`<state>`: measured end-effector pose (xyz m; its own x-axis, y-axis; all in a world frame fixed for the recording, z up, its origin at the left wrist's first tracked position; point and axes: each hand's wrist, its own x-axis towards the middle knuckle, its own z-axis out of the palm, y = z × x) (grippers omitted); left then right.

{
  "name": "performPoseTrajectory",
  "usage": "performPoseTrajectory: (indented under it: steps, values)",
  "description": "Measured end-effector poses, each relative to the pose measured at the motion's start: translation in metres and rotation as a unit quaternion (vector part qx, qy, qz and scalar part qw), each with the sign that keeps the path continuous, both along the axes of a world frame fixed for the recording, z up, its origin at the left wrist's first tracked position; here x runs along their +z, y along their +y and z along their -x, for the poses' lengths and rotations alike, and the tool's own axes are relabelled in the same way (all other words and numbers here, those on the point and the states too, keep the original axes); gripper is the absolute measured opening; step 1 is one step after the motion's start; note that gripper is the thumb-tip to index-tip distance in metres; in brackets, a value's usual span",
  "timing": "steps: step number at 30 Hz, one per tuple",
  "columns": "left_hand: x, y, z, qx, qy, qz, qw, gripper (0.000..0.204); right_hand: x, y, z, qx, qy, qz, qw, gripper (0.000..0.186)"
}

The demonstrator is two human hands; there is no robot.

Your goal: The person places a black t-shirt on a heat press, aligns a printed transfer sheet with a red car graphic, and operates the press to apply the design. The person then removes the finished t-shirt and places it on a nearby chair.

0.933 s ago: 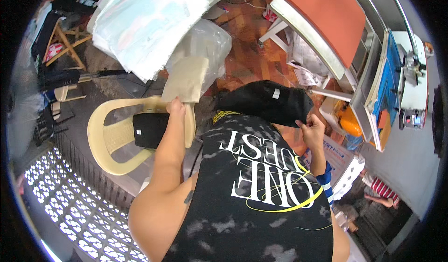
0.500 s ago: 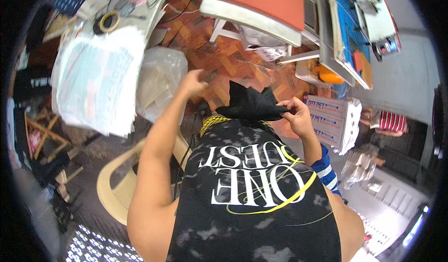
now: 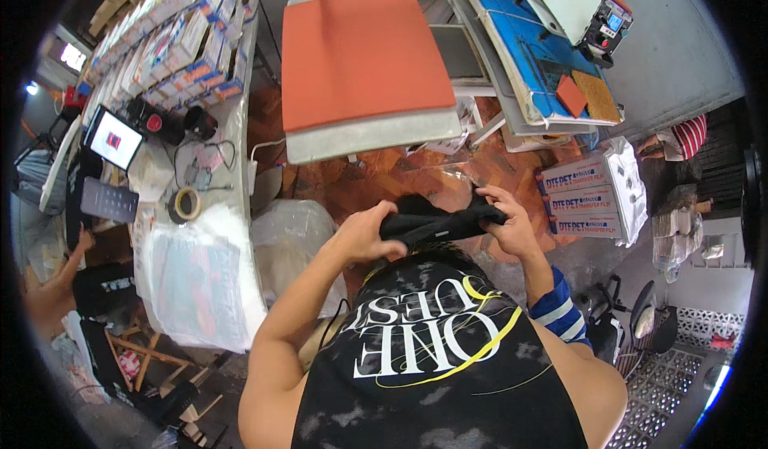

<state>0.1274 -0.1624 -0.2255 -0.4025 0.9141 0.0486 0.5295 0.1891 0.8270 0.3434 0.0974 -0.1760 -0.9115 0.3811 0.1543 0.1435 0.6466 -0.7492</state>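
Observation:
A bunched piece of black cloth [image 3: 440, 225] is stretched between my hands in front of my body, with a small pale tag or mark on it. My left hand [image 3: 370, 234] grips its left end, the thumb and fingers around the fabric. On the other side, my right hand [image 3: 510, 221] pinches the right end between thumb and fingers. The cloth's folds hide its full shape, so I cannot tell which garment it is.
Ahead stands a table with an orange pad [image 3: 364, 61]; a blue-topped table [image 3: 512, 41] is to its right. White boxes [image 3: 588, 197] are stacked at right. The left table holds plastic-covered sheets [image 3: 196, 285] and a tape roll [image 3: 186, 203]. A clear plastic bag [image 3: 296, 241] sits beside it. Another person's arm [image 3: 60, 269] shows far left.
My left hand has come right from beside the plastic bag and taken hold of the cloth. The cloth is now drawn out between both hands. The view has tilted upward.

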Motion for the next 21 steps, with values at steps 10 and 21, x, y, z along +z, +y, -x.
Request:
performPoseTrajectory:
  steps: [10, 21]
  values:
    - [0.063, -0.061, 0.118, 0.236, 0.099, 0.032, 0.966, 0.020, 0.037, 0.098, 0.101, 0.096, -0.122, 0.088, 0.984, 0.031]
    - [0.049, -0.095, 0.197, 0.351, -0.106, -0.065, 0.928, 0.017, 0.019, 0.110, 0.140, -0.103, -0.080, -0.002, 0.991, 0.027]
